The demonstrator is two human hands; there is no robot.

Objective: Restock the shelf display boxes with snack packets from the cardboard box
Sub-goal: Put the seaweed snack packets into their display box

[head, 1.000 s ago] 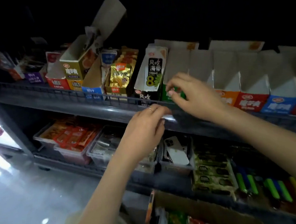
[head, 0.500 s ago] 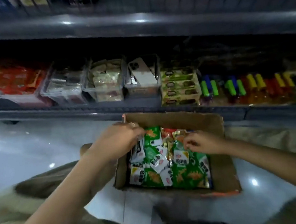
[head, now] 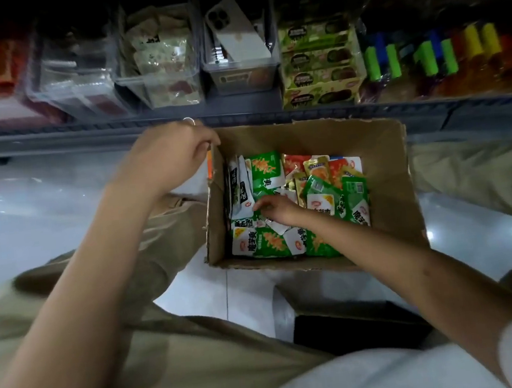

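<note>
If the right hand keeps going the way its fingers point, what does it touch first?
Probably the white and black packets standing against the left wall of the cardboard box. The right hand points left across the pile, fingertips nearly on them; depth is hard to judge.

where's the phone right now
In the head view the phone is on the lower shelf, top centre, leaning in a clear plastic bin, just above the cardboard box, with green snack boxes immediately to its right.
</note>
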